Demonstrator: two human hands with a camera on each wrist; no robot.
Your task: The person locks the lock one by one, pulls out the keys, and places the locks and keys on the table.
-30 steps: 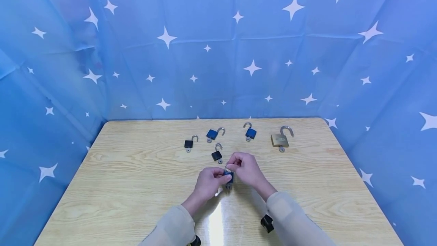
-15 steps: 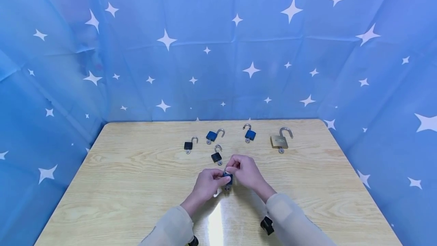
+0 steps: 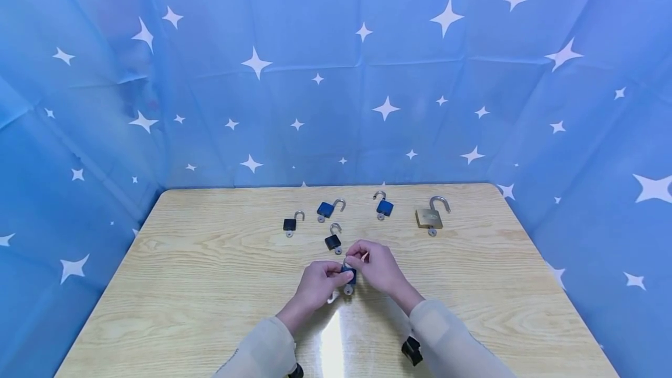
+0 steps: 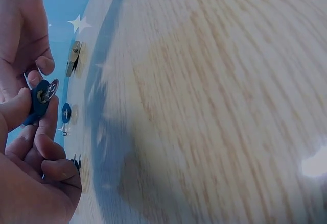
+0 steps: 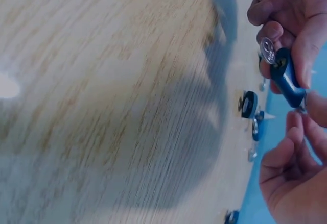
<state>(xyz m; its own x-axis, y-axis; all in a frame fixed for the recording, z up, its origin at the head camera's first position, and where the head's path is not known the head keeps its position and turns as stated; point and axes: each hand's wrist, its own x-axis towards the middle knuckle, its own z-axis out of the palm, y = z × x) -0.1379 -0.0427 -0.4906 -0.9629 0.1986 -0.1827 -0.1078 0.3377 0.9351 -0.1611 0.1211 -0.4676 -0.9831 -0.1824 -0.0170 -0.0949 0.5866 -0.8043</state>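
A blue padlock is held up over the table between both hands. My left hand pinches its body between thumb and fingers. At the top, the thumb and forefinger of my right hand pinch the metal shackle, which they partly hide. From the bottom of the padlock sticks a key with a round silver head, clear in the right wrist view. The left wrist view shows the same key head beside the left thumb, the padlock body partly covered by fingers.
Farther back on the wooden table lie several padlocks with raised shackles and keys: small black ones, blue ones and a larger brass one. A blue star-patterned curtain stands behind.
Both hands stay on the blue padlock and have shifted slightly left and lower in the head view. The key's round head now shows a lighter, broader face.
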